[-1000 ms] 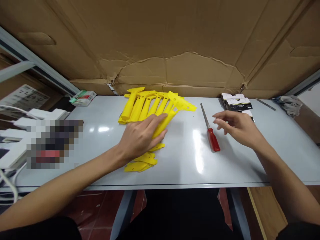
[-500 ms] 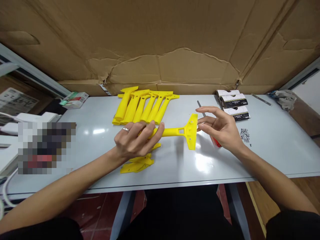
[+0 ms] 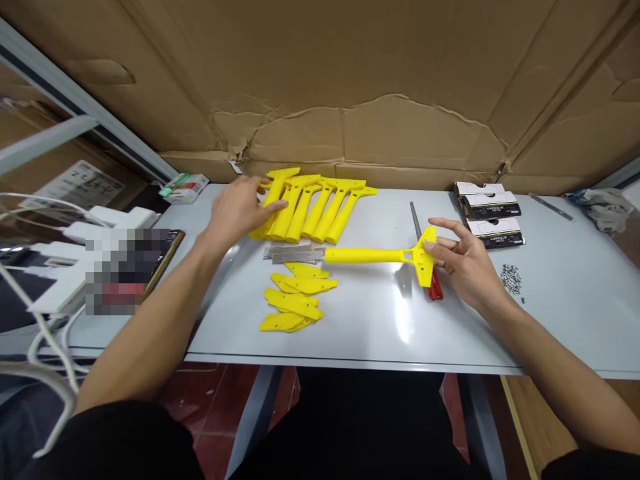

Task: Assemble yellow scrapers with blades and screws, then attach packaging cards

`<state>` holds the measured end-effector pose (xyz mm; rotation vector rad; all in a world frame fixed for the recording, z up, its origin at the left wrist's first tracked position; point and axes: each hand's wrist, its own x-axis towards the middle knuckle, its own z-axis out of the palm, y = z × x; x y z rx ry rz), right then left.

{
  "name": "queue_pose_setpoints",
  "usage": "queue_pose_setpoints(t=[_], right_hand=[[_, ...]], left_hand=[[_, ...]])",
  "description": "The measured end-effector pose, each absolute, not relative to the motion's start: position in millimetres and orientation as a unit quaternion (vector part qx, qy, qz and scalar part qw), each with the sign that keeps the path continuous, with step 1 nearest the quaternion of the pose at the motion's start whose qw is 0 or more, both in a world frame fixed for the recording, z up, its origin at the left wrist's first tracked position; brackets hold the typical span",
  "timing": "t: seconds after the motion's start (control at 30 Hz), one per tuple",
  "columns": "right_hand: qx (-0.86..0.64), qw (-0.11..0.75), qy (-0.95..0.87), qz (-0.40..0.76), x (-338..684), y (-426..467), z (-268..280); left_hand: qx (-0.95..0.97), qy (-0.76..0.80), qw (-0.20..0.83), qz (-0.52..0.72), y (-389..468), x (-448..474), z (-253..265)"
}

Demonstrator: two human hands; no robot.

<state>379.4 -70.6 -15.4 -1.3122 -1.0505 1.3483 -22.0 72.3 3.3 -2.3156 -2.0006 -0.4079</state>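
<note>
My right hand (image 3: 463, 267) pinches the wide head of a yellow plastic scraper handle (image 3: 367, 256), whose grip points left over the table. Below the head lies a screwdriver with a red grip (image 3: 436, 287) and a grey shaft. My left hand (image 3: 243, 205) is at the left end of a row of yellow scraper handles (image 3: 313, 212), thumb and fingers closed around the leftmost one (image 3: 274, 193). Flat metal blades (image 3: 295, 255) lie just in front of that row. Nearer the front edge is a small spread of yellow plates with holes (image 3: 295, 303).
Black-and-white boxes (image 3: 493, 210) stand at the back right, with a heap of small screws (image 3: 511, 279) in front. A metal strip (image 3: 550, 207) and a plastic bag (image 3: 607, 210) lie farther right. White power strips with cables (image 3: 95, 260) crowd the left; a small box (image 3: 185, 189) sits behind.
My left hand has let go of the scraper handle and moved back left to the row. My right hand, empty before, now holds that handle by its head. The view has shifted left.
</note>
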Motion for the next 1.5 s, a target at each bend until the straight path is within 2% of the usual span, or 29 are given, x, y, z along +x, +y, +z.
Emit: queue_pose_setpoints(t=[0.07,0.13,0.2,0.33,0.4,0.53,0.67,0.87,1.0,1.2,1.3,1.4,1.5], right_hand=[[-0.533,0.469,-0.427,0.560,378,-71,-16],[-0.534,0.465,-0.428,0.561,377,-72,-17],[-0.536,0.466,-0.429,0.559,376,-73,-17],[-0.540,0.462,-0.423,0.561,376,-73,-17],[-0.540,0.461,-0.419,0.566,376,-74,-17],[-0.538,0.468,-0.419,0.562,376,-74,-19],[-0.536,0.465,-0.424,0.562,377,-75,-20],[-0.538,0.464,-0.427,0.559,376,-75,-19],[-0.540,0.458,-0.433,0.558,375,-77,-17],[-0.551,0.452,-0.419,0.562,376,-79,-15],[-0.555,0.449,-0.416,0.563,375,-78,-15],[-0.552,0.452,-0.414,0.565,375,-77,-16],[-0.553,0.461,-0.410,0.560,378,-77,-15]], left_hand=[[-0.730,-0.667,-0.024,-0.145,82,-32,-7],[-0.727,-0.662,-0.022,-0.181,84,-36,-11],[-0.738,-0.630,-0.009,-0.240,79,-37,-7],[-0.769,-0.516,-0.054,-0.374,55,-24,13],[-0.795,-0.455,-0.013,-0.401,41,-11,19],[-0.842,-0.319,0.132,-0.415,20,15,15],[-0.877,-0.236,0.156,-0.389,13,28,4],[-0.882,-0.227,0.178,-0.373,13,28,-2],[-0.881,-0.259,0.115,-0.378,13,27,1],[-0.797,-0.361,-0.157,-0.458,18,15,-2],[-0.754,-0.387,-0.273,-0.455,18,13,-4],[-0.754,-0.396,-0.257,-0.458,18,11,4],[-0.745,-0.434,-0.141,-0.486,29,-2,16]])
